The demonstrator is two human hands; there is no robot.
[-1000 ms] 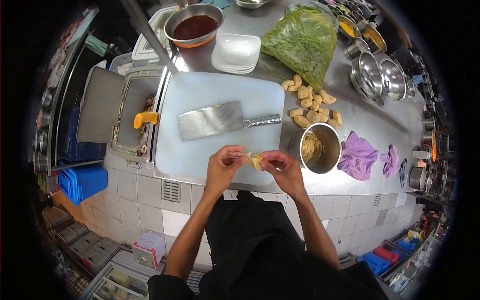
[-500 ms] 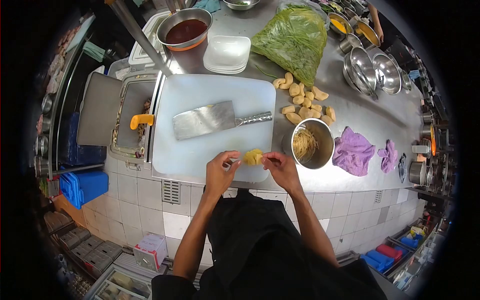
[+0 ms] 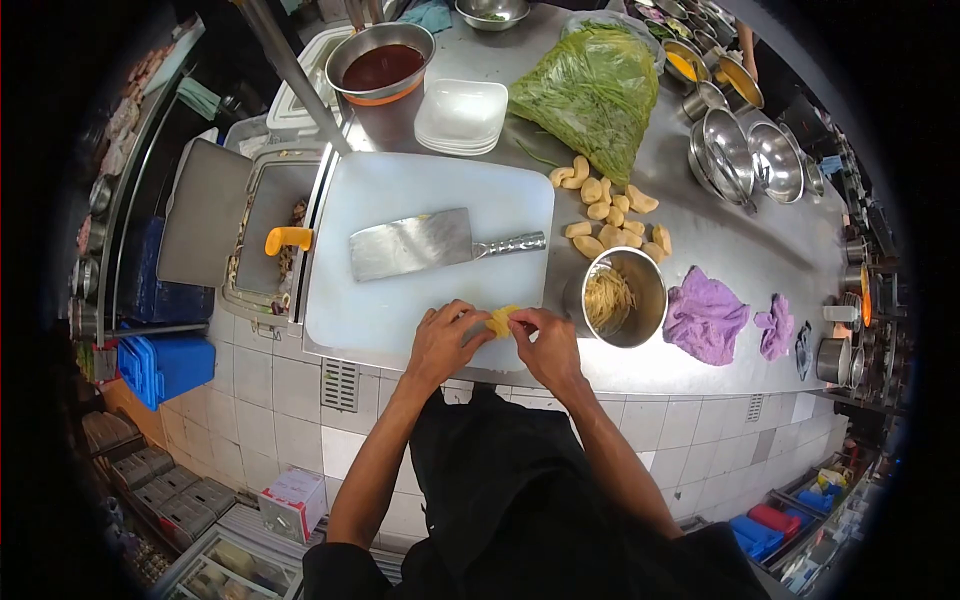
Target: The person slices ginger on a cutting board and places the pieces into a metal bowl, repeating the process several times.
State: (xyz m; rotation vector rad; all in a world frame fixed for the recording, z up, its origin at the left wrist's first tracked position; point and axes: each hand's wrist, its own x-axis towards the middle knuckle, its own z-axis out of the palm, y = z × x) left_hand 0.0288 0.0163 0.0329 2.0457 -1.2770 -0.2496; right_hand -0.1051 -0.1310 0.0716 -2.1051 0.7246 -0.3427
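Near the front edge of the white cutting board [image 3: 335, 310] lies a small pile of yellow shreds [image 3: 500, 321], which looks like shredded ginger. My left hand [image 3: 446, 343] has its fingers curled onto the pile's left side. With thumb and fingers pinched together, my right hand [image 3: 546, 348] holds the right side. A cleaver [image 3: 412, 245] rests flat on the board beyond my hands, its metal handle to the right. Beside the board, a steel pot [image 3: 655, 300] contains pale yellow shreds [image 3: 608, 300]. Several peeled, knobbly pieces [image 3: 612, 238], likely ginger, lie behind the pot.
Left of the board, an open bin [image 3: 262, 215] has an orange handle [image 3: 288, 239] at its edge. Behind are a bowl of dark red liquid [image 3: 383, 68], stacked white dishes [image 3: 461, 112] and bagged greens [image 3: 590, 100]. Purple cloths [image 3: 706, 315] and steel bowls [image 3: 774, 160] sit right.
Both hands have closed in on the yellow shreds, which are now bunched between them. The right hand has shifted slightly left. The whole view has tilted a little.
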